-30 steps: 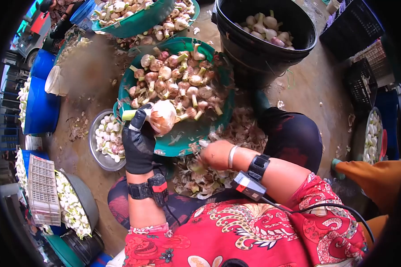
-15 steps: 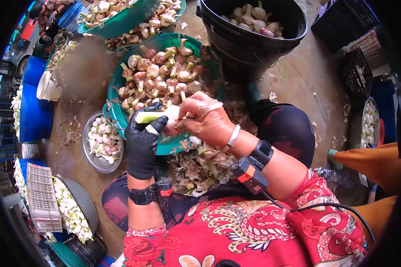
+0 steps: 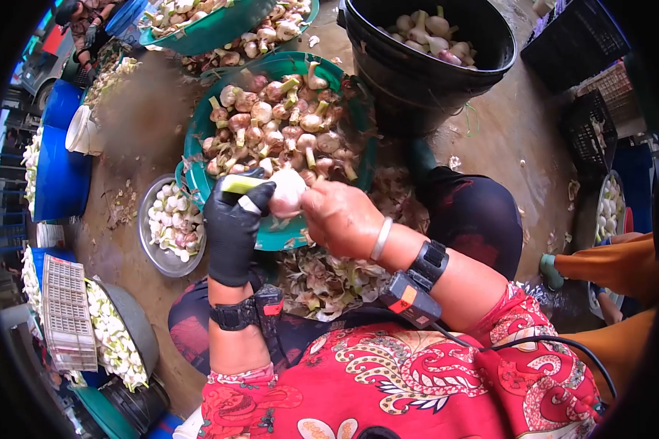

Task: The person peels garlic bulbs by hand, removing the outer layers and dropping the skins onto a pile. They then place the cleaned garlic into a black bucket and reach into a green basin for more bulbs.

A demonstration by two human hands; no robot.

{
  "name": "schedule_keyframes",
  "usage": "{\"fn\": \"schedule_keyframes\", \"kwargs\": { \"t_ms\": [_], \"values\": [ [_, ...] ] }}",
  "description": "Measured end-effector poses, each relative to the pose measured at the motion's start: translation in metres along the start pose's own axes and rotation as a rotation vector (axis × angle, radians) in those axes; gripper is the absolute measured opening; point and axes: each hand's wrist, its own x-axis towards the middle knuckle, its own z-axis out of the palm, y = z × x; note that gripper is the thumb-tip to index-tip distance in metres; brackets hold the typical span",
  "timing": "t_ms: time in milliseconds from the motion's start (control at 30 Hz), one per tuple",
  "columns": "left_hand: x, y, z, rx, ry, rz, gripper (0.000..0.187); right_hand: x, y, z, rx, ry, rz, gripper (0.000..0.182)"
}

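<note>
My left hand (image 3: pixel 233 227), in a black glove, is closed around the green stem of a garlic bulb (image 3: pixel 288 193). The bulb's pale, faintly pink head points right. At its right side my bare right hand (image 3: pixel 343 219) has curled fingers pressed against the head; their tips are partly hidden. Both hands are over the near rim of a green basin (image 3: pixel 198 135) full of unpeeled garlic bulbs (image 3: pixel 271 128) with cut stems. Below the hands lies a heap of loose garlic skins (image 3: pixel 329 282).
A metal bowl of peeled bulbs (image 3: pixel 151 245) stands left. A black bucket (image 3: pixel 395 95) holding garlic is beyond the basin. Crates (image 3: pixel 69 314) and blue tubs (image 3: pixel 62 179) line the left side. At right, another person's orange-clad leg (image 3: pixel 608 262) is close by.
My right hand has turned so its back faces up, its fingers curled by the bulb's side. More of the bulb's pale head shows. The left hand keeps its hold on the stem.
</note>
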Motion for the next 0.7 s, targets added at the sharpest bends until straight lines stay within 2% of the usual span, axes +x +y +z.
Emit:
{"fn": "schedule_keyframes", "kwargs": {
  "t_ms": [33,67,133,167,233,267,333,367,433,467,533,700],
  "values": [
    [0.002,0.002,-0.006,-0.057,0.018,-0.062,0.025,-0.007,0.002,0.006,-0.081,-0.08,0.021,0.013],
    [0.003,0.003,-0.008,-0.056,0.024,-0.057,0.025,-0.014,0.004,0.009,-0.127,-0.14,0.022,0.009],
    [0.004,0.002,-0.01,-0.192,0.041,-0.051,0.026,-0.027,0.021,0.023,-0.138,-0.402,0.096,0.006],
    [0.004,0.0,-0.009,-0.189,0.037,-0.063,0.029,-0.025,0.023,0.022,-0.139,-0.4,0.094,0.006],
    [0.002,-0.001,-0.004,-0.187,0.032,-0.067,0.029,-0.017,0.031,0.018,0.059,-0.236,0.12,0.017],
    [0.0,-0.002,-0.002,-0.187,0.033,-0.072,0.03,-0.008,0.027,0.009,0.194,-0.029,0.127,0.013],
    [-0.001,-0.007,-0.001,-0.161,-0.024,-0.084,0.028,0.006,0.018,-0.01,0.547,0.027,0.401,0.031],
    [0.0,-0.009,0.002,-0.26,0.002,-0.092,0.028,0.006,0.013,-0.013,0.549,0.034,0.406,0.031],
    [0.002,-0.011,0.006,-0.462,-0.002,-0.081,0.028,0.008,0.007,-0.017,1.18,-0.012,0.457,0.057],
    [0.003,-0.01,0.007,-0.462,-0.006,-0.081,0.028,0.009,0.01,-0.018,1.269,-0.145,0.449,0.074],
    [0.002,-0.008,0.004,-0.327,-0.051,-0.07,0.028,0.012,0.006,-0.013,1.24,-0.094,0.264,0.072],
    [0.003,-0.009,0.006,-0.181,-0.113,-0.088,0.03,0.012,0.007,-0.008,1.262,-0.017,0.374,0.072]
  ]
}}
